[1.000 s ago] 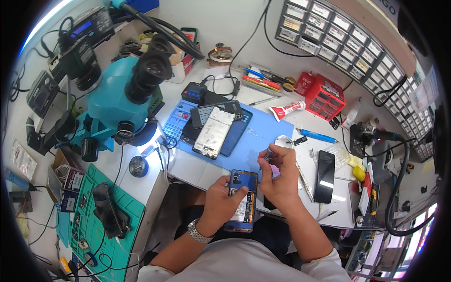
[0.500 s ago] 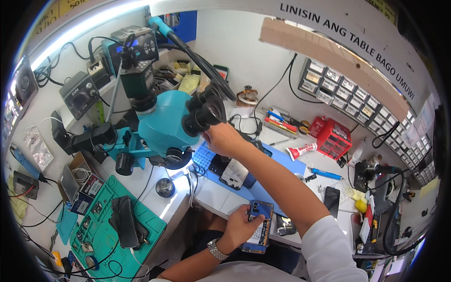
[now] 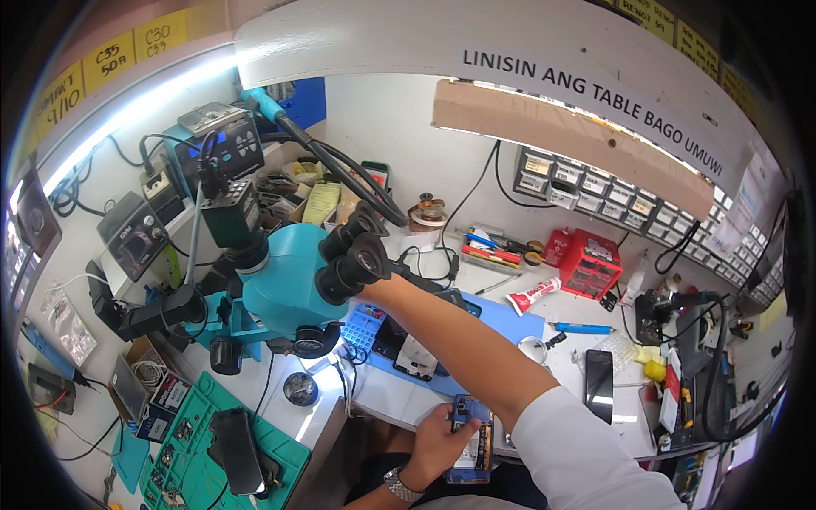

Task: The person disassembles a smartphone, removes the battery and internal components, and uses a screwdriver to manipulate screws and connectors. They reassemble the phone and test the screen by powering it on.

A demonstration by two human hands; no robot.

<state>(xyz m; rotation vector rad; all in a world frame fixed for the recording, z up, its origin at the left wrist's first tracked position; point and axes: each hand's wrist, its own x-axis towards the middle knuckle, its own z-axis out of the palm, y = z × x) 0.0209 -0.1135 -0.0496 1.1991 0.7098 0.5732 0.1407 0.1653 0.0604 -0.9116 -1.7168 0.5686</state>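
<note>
My left hand (image 3: 437,444), with a metal-band watch at its wrist, is closed around an opened phone (image 3: 473,455). The phone has a blue frame and its inner parts face up, at the table's front edge. My right arm stretches across to the teal microscope (image 3: 293,268). Only the back part of my right hand (image 3: 381,290) shows beside the eyepieces (image 3: 357,259); its fingers are hidden behind them. Beneath that forearm, on a blue mat (image 3: 514,330), lie a white-backed phone part (image 3: 416,357) and a blue compartment tray (image 3: 364,330).
At left a green work mat (image 3: 191,450) carries a dark phone (image 3: 237,450) and small parts. A red drawer box (image 3: 592,265), a red-and-white tube (image 3: 534,296), a blue pen-like tool (image 3: 582,328) and a black phone (image 3: 598,387) sit at right. Small labelled drawers (image 3: 612,208) line the back wall.
The whole view has shifted with my head. My right hand has gone further behind the eyepieces, so less of it shows. My left hand still holds the opened phone.
</note>
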